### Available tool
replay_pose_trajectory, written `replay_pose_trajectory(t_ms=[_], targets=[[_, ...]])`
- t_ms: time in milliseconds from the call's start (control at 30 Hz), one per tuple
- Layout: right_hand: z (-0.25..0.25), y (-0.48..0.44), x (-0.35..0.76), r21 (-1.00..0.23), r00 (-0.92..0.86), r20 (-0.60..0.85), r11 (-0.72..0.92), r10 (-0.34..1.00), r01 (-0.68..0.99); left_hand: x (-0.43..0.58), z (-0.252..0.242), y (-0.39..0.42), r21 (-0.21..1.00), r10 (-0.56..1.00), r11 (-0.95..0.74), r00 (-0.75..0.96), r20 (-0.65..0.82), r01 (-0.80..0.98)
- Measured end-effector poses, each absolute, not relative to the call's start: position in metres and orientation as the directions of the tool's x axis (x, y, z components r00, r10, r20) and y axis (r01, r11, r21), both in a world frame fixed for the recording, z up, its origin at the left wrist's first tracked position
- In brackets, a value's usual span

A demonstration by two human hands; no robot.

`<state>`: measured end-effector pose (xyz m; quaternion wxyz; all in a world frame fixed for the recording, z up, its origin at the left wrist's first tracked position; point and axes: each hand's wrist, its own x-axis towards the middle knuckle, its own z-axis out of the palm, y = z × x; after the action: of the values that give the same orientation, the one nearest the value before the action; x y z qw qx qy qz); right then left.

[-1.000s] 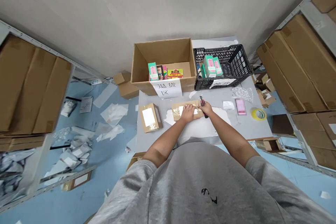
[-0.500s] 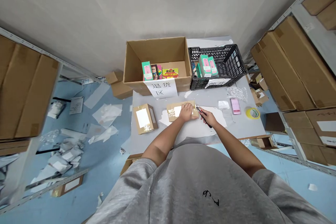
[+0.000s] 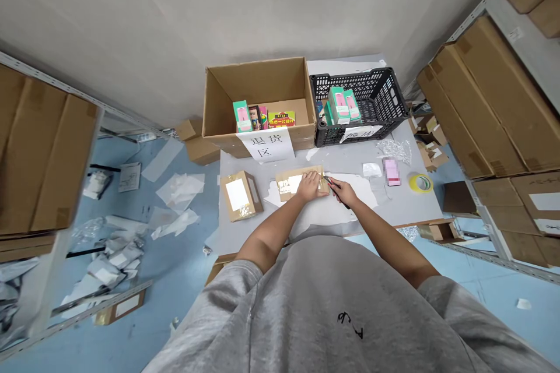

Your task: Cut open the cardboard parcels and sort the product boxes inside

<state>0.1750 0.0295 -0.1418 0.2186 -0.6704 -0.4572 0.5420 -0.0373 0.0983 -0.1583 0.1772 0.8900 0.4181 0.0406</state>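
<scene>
My left hand [image 3: 311, 186] lies flat on top of a small cardboard parcel [image 3: 292, 182] wrapped in clear tape, with a white label on it. My right hand [image 3: 344, 192] grips a black and red box cutter [image 3: 338, 190], its tip at the parcel's right end. A second taped parcel [image 3: 241, 196] with a white label stands to the left on the grey table [image 3: 411, 204]. A torn white sheet [image 3: 354, 186] lies under the first parcel and my hands. My left hand hides the middle of the parcel.
An open cardboard box [image 3: 280, 128] with a paper sign holds small boxes. Next to it stands a black plastic crate [image 3: 394, 99] with green and pink boxes. Bubble wrap, a blurred pink item and a yellow tape roll [image 3: 421, 183] lie right. Cartons fill shelves both sides; paper litters the floor.
The cutter has tilted from upright and its tip has moved left onto the parcel's right end. My left hand stays on the parcel. The view has drifted slightly.
</scene>
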Motion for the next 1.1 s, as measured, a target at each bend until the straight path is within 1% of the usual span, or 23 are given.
replay_pose_trajectory(t_ms=[100,300,433,600,867,1000,1100], targets=[[-0.141,0.029,0.172,-0.788,0.004,-0.527,-0.49,0.85,0.372,-0.037,-0.157,0.097,0.354,0.76,-0.584,0.645,-0.08,0.731],[-0.137,0.025,0.172,-0.757,0.023,-0.541,-0.499,0.841,0.423,-0.037,-0.157,0.095,0.35,0.748,-0.597,0.658,-0.083,0.722],[-0.136,0.022,0.169,-0.778,0.038,-0.527,-0.499,0.849,0.381,-0.036,-0.156,0.099,0.365,0.752,-0.585,0.653,-0.092,0.725],[-0.136,0.026,0.167,-0.781,0.037,-0.541,-0.519,0.84,0.348,-0.035,-0.154,0.103,0.383,0.751,-0.575,0.652,-0.102,0.723],[-0.136,0.031,0.169,-0.77,0.033,-0.568,-0.546,0.822,0.331,-0.037,-0.15,0.106,0.479,0.762,-0.519,0.637,-0.115,0.708],[-0.134,0.032,0.166,-0.759,0.026,-0.584,-0.558,0.811,0.334,-0.038,-0.151,0.103,0.499,0.76,-0.526,0.644,-0.087,0.689],[-0.134,0.031,0.161,-0.754,0.064,-0.574,-0.557,0.817,0.349,-0.038,-0.151,0.106,0.513,0.769,-0.501,0.63,-0.107,0.697]])
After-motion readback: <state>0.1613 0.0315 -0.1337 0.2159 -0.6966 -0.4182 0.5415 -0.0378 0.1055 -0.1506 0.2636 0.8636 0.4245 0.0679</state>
